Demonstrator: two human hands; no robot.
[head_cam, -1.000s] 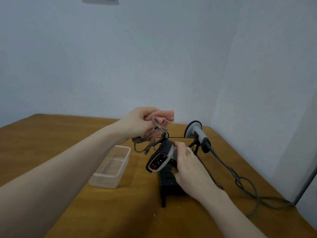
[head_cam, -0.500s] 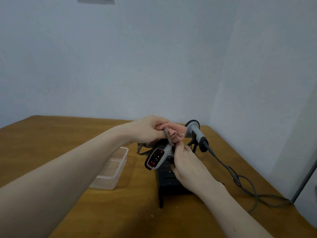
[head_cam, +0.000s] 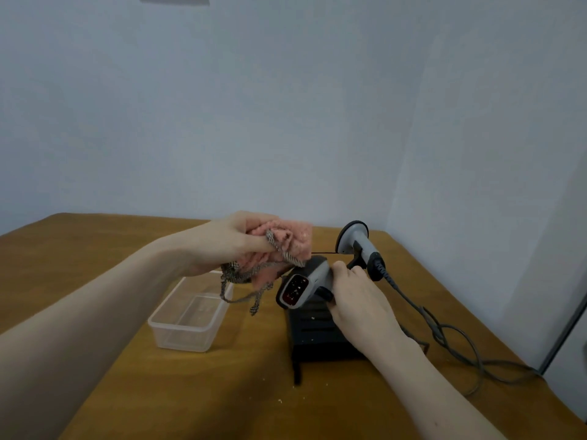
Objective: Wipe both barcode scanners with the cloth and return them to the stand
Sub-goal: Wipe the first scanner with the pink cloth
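Item 1, left hand (head_cam: 232, 246): it is clutching the bunched pink cloth (head_cam: 286, 246), fingers curled round it, with a grey checked edging trailing below toward the table. The cloth's lower fold is pressing on the top rear of the near scanner.

Item 2, right hand (head_cam: 355, 300): it is gripping the near scanner (head_cam: 301, 282) by its handle, fingers wrapped round the dark grip section (the fingertips themselves are mostly hidden behind the body). The scanner is being held just above the black stand (head_cam: 317, 335), not seated in it.

Item 3, near scanner, orientation: its long axis is running from the window end, which is facing the camera and down-left, back and to the right into the right hand. The cloth is lying up and to the left of that grip, touching the housing; so the left hand is the nearer one to the surface being wiped, and a stroke along the axis toward the window looks like the natural move.

Item 4, second scanner (head_cam: 357, 246): it is sitting tilted at the far side of the stand, head up, with its grey cable (head_cam: 444, 331) looping away across the table (head_cam: 95, 242) to the right. It appears not to be in either hand.

Item 5, clear plastic container (head_cam: 190, 315): it is standing on the table to the left of the stand, beneath the left wrist.

Judged status: wiping of the first unit is in progress; returning it to the stand appears to be pending.
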